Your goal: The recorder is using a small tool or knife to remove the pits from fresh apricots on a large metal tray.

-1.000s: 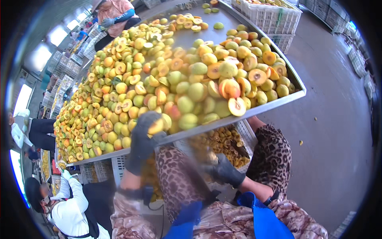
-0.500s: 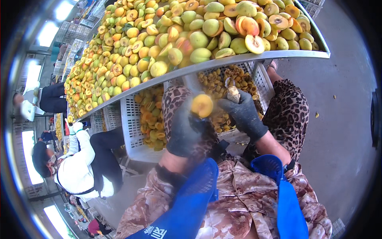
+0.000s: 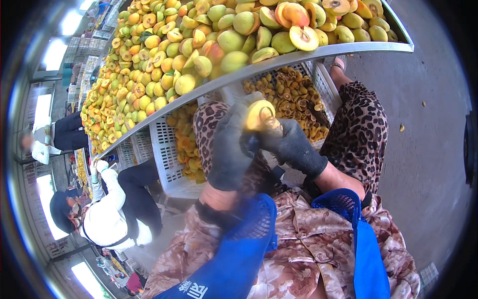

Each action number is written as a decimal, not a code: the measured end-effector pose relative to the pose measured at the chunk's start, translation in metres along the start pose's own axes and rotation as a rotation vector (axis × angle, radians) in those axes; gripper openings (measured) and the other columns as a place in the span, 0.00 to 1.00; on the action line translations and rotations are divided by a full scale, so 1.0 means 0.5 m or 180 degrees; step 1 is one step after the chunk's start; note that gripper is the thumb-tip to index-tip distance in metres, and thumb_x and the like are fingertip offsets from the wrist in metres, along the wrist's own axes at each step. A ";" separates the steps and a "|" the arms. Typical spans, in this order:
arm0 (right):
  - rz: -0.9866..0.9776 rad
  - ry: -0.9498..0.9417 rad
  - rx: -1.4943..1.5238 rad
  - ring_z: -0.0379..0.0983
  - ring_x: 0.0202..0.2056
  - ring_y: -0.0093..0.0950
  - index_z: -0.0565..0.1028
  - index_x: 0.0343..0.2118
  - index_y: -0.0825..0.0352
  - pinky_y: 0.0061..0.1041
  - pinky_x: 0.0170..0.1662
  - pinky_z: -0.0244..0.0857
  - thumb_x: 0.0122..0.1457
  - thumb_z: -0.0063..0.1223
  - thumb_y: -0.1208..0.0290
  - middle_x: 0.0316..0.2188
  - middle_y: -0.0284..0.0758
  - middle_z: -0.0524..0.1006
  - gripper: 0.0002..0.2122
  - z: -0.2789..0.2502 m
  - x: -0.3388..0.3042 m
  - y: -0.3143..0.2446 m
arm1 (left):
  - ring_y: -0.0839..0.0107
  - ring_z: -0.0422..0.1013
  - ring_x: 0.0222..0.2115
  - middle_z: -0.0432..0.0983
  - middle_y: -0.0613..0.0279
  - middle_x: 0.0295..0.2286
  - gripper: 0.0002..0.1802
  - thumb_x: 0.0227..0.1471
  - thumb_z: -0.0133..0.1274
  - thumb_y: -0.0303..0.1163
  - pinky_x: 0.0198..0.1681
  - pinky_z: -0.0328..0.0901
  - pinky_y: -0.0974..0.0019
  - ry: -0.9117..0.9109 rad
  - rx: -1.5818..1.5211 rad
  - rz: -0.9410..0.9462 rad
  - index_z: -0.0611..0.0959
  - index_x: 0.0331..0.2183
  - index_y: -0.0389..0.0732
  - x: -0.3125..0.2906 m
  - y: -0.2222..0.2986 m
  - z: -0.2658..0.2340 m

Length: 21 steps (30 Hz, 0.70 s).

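Note:
My left hand [image 3: 229,152], in a dark grey glove, grips a yellow peach half [image 3: 258,112] with its cut face up. Closed around a small coring tool [image 3: 272,124] is my gloved right hand [image 3: 295,150]; the tool has a pale wrapped handle and a metal loop. The loop meets the peach's cut face, though blur hides its exact edge. Both hands are together above my lap, just in front of the metal-edged table [image 3: 239,75], which is heaped with halved peaches [image 3: 164,74].
Under the table, one white crate [image 3: 172,184] contains peach halves, and another crate [image 3: 328,92] holds curled yellow scraps [image 3: 291,94]. A person in white [image 3: 112,214] works at the left. My patterned knees flank the crates. Bits of fruit lie on the grey floor [image 3: 423,149].
My hands have come together: the right hand has moved left and slightly down, bringing the coring tool from beside the peach half onto it. The peach half has risen and tilted.

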State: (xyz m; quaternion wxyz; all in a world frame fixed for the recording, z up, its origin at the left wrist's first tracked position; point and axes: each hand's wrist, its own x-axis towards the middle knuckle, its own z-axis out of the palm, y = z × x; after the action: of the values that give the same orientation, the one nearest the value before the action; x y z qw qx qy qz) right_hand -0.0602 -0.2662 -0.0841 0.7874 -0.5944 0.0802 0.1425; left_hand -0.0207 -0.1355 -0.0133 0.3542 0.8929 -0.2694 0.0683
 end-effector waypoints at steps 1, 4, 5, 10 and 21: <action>0.0006 0.0009 0.0005 0.74 0.24 0.22 0.78 0.31 0.70 0.29 0.30 0.67 0.51 0.57 0.73 0.22 0.42 0.78 0.07 -0.002 0.002 0.000 | 0.65 0.74 0.39 0.77 0.54 0.40 0.15 0.62 0.45 0.31 0.45 0.68 0.67 0.0108 -0.1635 -0.1015 0.78 0.46 0.34 -0.001 -0.001 0.003; -0.0688 0.0211 -0.0216 0.74 0.23 0.22 0.78 0.30 0.71 0.29 0.28 0.67 0.50 0.57 0.75 0.21 0.40 0.78 0.06 -0.015 0.014 0.000 | 0.66 0.73 0.38 0.77 0.55 0.39 0.17 0.64 0.43 0.35 0.43 0.68 0.66 -0.0082 -0.1882 -0.1204 0.78 0.46 0.33 0.000 -0.028 -0.017; -0.1062 0.0413 -0.0783 0.72 0.23 0.19 0.77 0.29 0.70 0.24 0.28 0.66 0.49 0.58 0.76 0.21 0.34 0.77 0.05 -0.022 0.020 -0.001 | 0.65 0.73 0.38 0.77 0.55 0.39 0.17 0.64 0.43 0.36 0.44 0.67 0.66 -0.0226 -0.1072 -0.0761 0.77 0.45 0.33 -0.004 -0.035 -0.016; -0.1330 0.0920 -0.0648 0.69 0.25 0.16 0.76 0.27 0.70 0.23 0.28 0.65 0.49 0.58 0.78 0.23 0.32 0.77 0.04 -0.021 0.012 -0.008 | 0.60 0.72 0.48 0.74 0.51 0.47 0.20 0.54 0.54 0.20 0.53 0.67 0.61 -0.0525 -0.0172 -0.0383 0.75 0.50 0.32 -0.017 -0.064 -0.002; -0.0531 0.0183 -0.0623 0.72 0.29 0.17 0.78 0.33 0.72 0.22 0.34 0.68 0.55 0.54 0.74 0.26 0.31 0.79 0.07 -0.005 0.010 0.001 | 0.67 0.73 0.42 0.77 0.56 0.40 0.19 0.61 0.52 0.38 0.47 0.68 0.66 0.0275 -0.3777 -0.1787 0.75 0.45 0.33 -0.017 -0.044 0.045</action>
State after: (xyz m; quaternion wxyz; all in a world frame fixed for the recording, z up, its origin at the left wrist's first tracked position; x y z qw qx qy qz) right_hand -0.0556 -0.2677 -0.0867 0.7322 -0.6768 0.0387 0.0666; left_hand -0.0178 -0.1338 -0.0457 0.8013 0.5789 -0.0036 -0.1510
